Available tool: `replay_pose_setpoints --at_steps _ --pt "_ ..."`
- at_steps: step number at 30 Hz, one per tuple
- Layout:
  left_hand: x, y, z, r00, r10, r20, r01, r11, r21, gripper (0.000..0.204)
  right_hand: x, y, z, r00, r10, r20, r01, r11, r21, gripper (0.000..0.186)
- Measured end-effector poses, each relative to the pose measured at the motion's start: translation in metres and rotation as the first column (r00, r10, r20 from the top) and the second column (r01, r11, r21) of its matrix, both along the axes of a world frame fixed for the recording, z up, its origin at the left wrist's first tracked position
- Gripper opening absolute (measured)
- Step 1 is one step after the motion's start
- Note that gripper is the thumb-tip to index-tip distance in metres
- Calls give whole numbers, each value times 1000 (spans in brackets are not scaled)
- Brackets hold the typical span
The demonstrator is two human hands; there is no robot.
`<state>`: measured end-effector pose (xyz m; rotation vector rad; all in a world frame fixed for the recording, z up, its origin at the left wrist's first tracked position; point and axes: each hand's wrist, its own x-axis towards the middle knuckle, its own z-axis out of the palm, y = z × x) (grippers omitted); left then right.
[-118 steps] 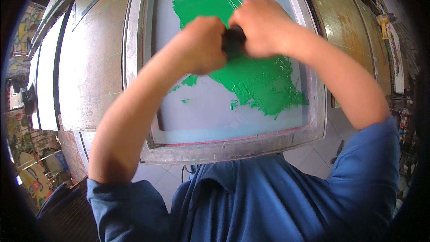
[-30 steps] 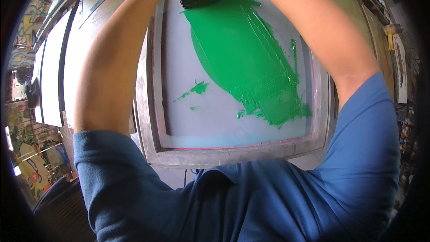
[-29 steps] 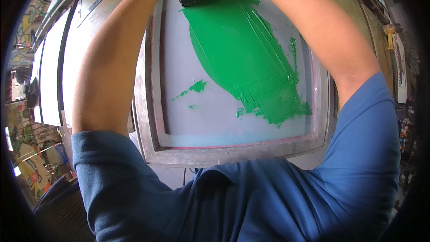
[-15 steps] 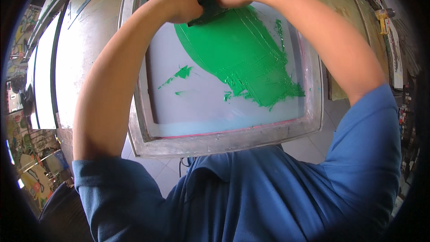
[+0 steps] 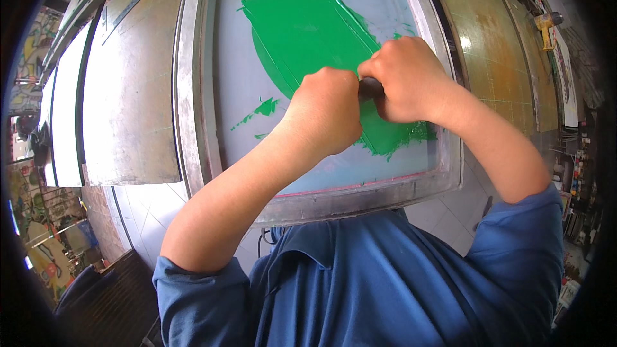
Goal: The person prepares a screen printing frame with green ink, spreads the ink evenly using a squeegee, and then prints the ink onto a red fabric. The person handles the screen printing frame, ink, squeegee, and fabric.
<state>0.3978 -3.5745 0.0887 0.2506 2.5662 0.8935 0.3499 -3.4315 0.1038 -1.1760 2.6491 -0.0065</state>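
In the head view, my left hand (image 5: 324, 106) and my right hand (image 5: 403, 80) are closed on a black squeegee (image 5: 371, 88), low over the right-middle of a screen-printing screen. Only a short dark piece of the squeegee shows between my fists; the rest is hidden. The screen has a worn metal frame (image 5: 191, 77) round a grey-blue mesh (image 5: 234, 64). A broad, smooth patch of green ink (image 5: 302, 32) covers much of the mesh, with ragged edges and ridges along its right side. A small separate smear of green (image 5: 267, 106) lies at the left.
Pale worn boards (image 5: 132, 90) stand left of the screen, yellowish boards (image 5: 488, 38) right of it. A yellow drill-like tool (image 5: 547, 29) sits at the far right. A cluttered, paint-marked area (image 5: 45, 231) fills the left rim. Tiled floor (image 5: 151, 212) shows below, with a dark slatted object (image 5: 109, 295) at lower left.
Half a second ago my hands were at the screen's top with the squeegee; they have since moved toward me and to the right. The upper ink, earlier partly covered by them, shows now.
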Motion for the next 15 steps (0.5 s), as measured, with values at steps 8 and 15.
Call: replay_pose_setpoints --at_steps 8,15 --pt "3 2 -1 980 -44 -195 30 997 -71 22 7 10 -8 976 -22 -217 -1 994 -105 16" --pt "-4 -75 16 725 400 -561 -294 916 272 66 -21 25 17 968 -244 50 239 854 -461 21"
